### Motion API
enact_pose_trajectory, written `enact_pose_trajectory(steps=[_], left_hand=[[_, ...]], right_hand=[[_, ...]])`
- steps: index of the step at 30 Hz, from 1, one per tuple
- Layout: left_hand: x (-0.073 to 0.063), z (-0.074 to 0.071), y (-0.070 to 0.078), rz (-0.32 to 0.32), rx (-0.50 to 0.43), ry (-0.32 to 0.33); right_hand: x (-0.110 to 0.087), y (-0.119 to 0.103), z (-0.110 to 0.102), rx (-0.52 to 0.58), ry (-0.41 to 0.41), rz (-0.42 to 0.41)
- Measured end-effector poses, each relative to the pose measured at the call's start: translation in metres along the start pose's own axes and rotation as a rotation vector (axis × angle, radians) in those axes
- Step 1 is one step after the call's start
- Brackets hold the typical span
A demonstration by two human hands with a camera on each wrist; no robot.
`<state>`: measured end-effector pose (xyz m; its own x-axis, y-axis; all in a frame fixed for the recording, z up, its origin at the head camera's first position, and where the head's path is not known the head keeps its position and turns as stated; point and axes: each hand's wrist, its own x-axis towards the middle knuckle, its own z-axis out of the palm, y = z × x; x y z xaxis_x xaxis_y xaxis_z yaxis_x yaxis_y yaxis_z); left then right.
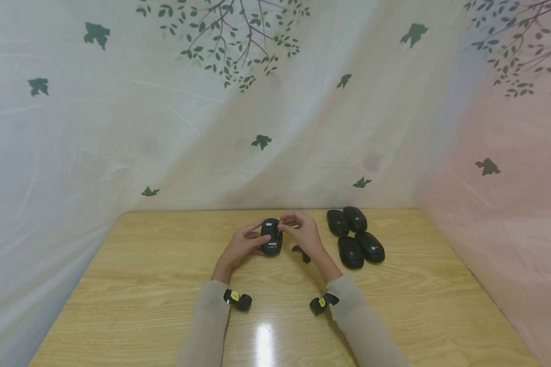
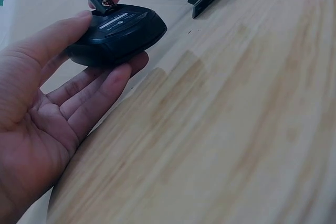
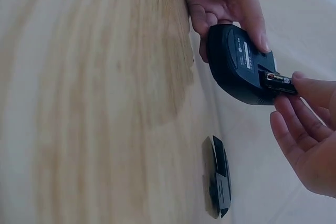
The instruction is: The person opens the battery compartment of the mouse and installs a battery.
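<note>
A black computer mouse (image 1: 272, 250) is held underside up above the table by my left hand (image 1: 242, 245). The left thumb lies on its label side and the fingers support it from below, as the left wrist view shows. My right hand (image 1: 304, 233) pinches a small dark cylindrical battery (image 3: 281, 83) between thumb and fingers. One end of the battery is at the opening in the mouse's underside, the rest sticks out at a tilt. On the table by the right wrist lies a thin black piece (image 1: 305, 256), perhaps the mouse's cover.
Several black mice (image 1: 351, 253) sit grouped, top side up, on the wooden table (image 1: 156, 285) to the right of my hands. A pale cloth (image 1: 202, 153) with leaf and bird prints hangs behind the table and at its sides.
</note>
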<state>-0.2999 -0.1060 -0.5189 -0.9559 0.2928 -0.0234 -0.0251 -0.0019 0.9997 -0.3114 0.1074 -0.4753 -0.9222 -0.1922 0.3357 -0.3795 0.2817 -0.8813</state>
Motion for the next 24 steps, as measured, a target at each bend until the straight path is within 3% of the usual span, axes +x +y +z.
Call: enact_pose_trajectory(steps=[5, 13, 24], left_hand=[[0.000, 0.000, 0.001, -0.001, 0.010, -0.007], [-0.002, 0.001, 0.002, 0.010, 0.027, -0.020], [-0.002, 0.000, 0.001, 0.035, 0.048, -0.039]], right_hand=[[0.000, 0.000, 0.000, -0.057, 0.019, -0.023], [0.000, -0.010, -0.001, -0.099, -0.022, 0.052], [-0.004, -0.015, 0.002, -0.149, -0.036, 0.065]])
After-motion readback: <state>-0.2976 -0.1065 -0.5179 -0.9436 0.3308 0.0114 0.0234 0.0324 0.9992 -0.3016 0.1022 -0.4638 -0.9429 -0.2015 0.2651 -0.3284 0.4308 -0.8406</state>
